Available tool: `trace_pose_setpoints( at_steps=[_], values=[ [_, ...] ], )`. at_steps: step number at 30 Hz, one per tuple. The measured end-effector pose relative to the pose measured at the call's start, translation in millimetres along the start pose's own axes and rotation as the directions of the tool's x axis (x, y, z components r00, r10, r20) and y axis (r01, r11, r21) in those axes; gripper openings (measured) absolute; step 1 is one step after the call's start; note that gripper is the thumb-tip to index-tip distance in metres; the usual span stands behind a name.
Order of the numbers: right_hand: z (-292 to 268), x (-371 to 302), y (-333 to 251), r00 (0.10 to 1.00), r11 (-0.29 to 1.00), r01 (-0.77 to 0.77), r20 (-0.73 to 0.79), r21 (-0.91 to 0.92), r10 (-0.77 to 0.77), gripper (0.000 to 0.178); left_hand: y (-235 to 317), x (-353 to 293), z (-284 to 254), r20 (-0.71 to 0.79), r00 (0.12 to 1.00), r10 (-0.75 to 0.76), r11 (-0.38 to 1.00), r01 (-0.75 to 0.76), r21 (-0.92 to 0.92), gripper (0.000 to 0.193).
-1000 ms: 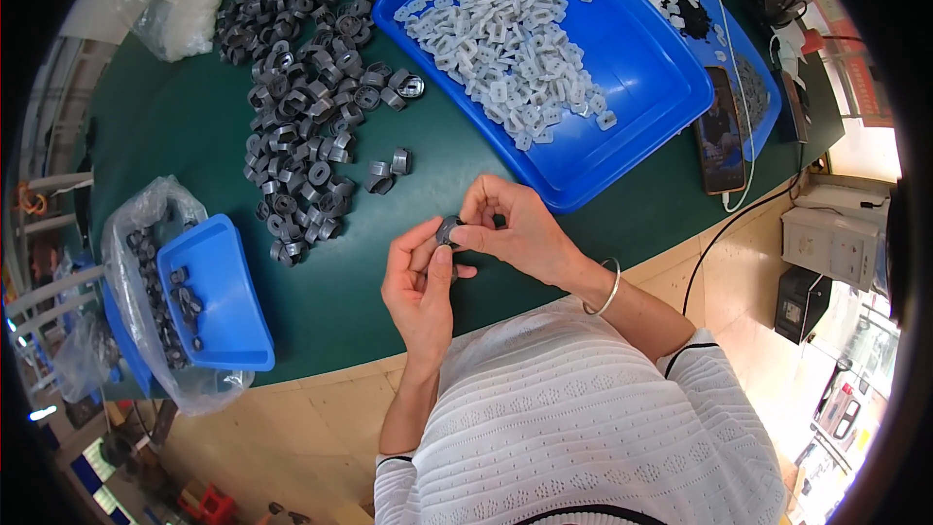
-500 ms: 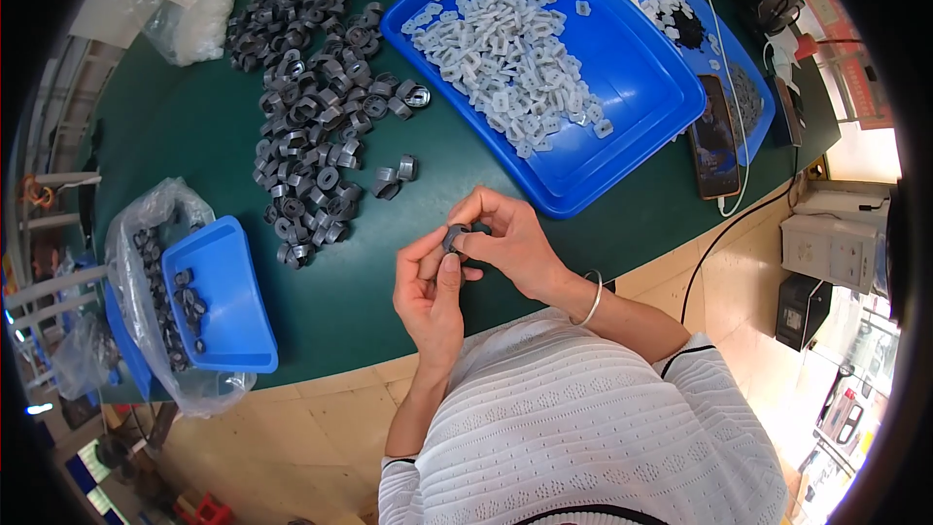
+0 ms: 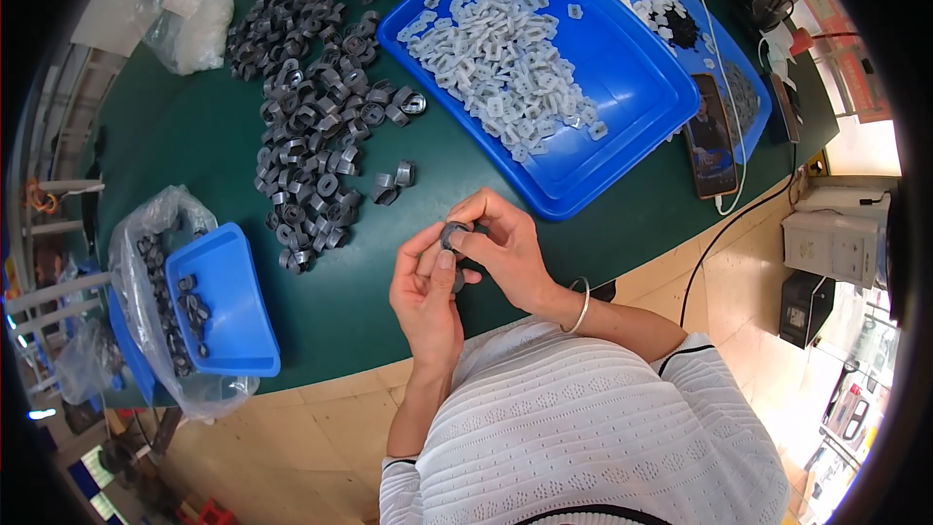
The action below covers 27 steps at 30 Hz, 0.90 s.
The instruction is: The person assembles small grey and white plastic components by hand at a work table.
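Close to the table's near edge, both my hands meet around one small dark grey ring-shaped plastic part (image 3: 452, 232). My left hand (image 3: 426, 303) pinches it from the left with thumb and fingers. From the other side my right hand (image 3: 512, 255) grips the same part, its thumb pressed against it. Another greyish piece (image 3: 459, 280) shows partly between the left thumb and fingers; most of it is hidden. A few loose grey ring parts (image 3: 386, 187) lie just beyond my hands, beside a long heap of similar parts (image 3: 316, 126).
A large blue tray (image 3: 632, 151) holds many small whitish pieces. Farther right are a smaller blue tray (image 3: 754, 136), a phone (image 3: 712, 141) and its white cable. At left, a blue bin (image 3: 238, 321) with several dark parts leans in a clear plastic bag (image 3: 175, 224).
The ring part has turned slightly between my fingers, showing more of its round opening. More of the greyish piece in my left hand shows. The whole view has shifted a little.
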State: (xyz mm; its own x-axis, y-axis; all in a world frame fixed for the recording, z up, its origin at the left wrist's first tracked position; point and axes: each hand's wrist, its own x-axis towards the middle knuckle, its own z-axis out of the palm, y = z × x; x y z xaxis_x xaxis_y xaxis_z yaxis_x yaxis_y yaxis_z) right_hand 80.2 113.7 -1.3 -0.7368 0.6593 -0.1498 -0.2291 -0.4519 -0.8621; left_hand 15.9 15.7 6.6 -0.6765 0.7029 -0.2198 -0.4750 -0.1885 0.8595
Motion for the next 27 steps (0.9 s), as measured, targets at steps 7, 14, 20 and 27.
trace_pose_setpoints(
  at_steps=[7,14,20,27],
  values=[
    [0,-4,-2,1.000,1.000,0.001,0.012,-0.016,-0.001,0.008,1,0,-1,-0.013,1.000,0.001,1.000,-0.001,-0.027,0.028],
    [-2,-1,-2,0.998,0.998,-0.068,0.012,0.003,0.068,0.010,0,-3,5,-0.022,0.997,0.071,0.994,-0.069,0.080,0.027],
    [-10,7,-5,0.993,0.998,-0.069,0.096,-0.012,0.070,0.008,1,-3,3,-0.035,0.982,0.188,0.963,-0.177,0.205,0.027],
    [-30,33,-53,0.875,0.836,-0.103,0.351,-0.539,0.334,0.013,17,2,-6,0.071,0.997,0.000,0.965,-0.019,0.261,0.026]
  ],
)
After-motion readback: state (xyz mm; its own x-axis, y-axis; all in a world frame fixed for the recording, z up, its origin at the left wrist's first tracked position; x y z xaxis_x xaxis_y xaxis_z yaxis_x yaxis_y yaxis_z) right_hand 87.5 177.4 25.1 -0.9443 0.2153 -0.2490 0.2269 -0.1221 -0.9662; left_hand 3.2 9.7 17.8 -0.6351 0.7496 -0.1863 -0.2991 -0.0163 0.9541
